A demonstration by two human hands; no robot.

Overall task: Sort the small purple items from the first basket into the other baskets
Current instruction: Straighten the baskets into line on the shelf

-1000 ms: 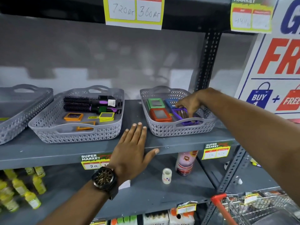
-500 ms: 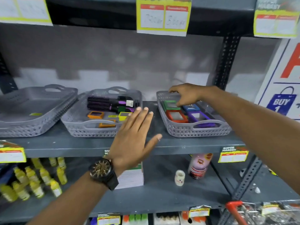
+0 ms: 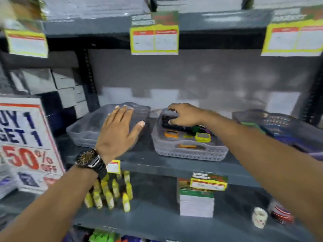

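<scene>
Since 0.5 s ago the view swung left and R hand (image 3: 185, 114) moved from the right basket (image 3: 279, 123) to the middle basket (image 3: 190, 151); L hand (image 3: 118, 130) now floats in front of the left basket (image 3: 83, 131). Frame has heavy motion blur.

L hand: flat, fingers spread wide, thumb out at 3 o'clock, holding nothing; black metal-link watch (image 3: 90, 161) on wrist.

R hand: fingers curled down over the far end of the mid basket, at the bristle end of the dark hairbrushes (image 3: 173, 124). Can't tell if it has anything pinched; blur hides the fingertips.

Baskets: all 3 grey plastic, perforated lattice walls, oval cut-out handles, in a row on the grey metal shelf (image 3: 174, 165).
- Left basket: contents not readable.
- Mid basket: round brushes lying across the far half w/ purple and green handles (image 3: 201, 129) at 3 o'clock of R hand; small rect mirrors near side, orange-framed one (image 3: 171, 133) and yellow-framed one (image 3: 202, 137); another orange piece (image 3: 187, 146) by the near handle.
- Right basket at 3 o'clock, mostly blurred and cut by R forearm; green edge (image 3: 250, 124) and purple item (image 3: 314, 155) visible. Purple stuff sits there.

Lower shelf: yellow bottles (image 3: 111, 191) at 6 o'clock of L wrist, white card stack (image 3: 196, 205), tape roll (image 3: 259, 217). Yellow-bordered price tags (image 3: 154, 40) on the shelf edge at 12 o'clock.
</scene>
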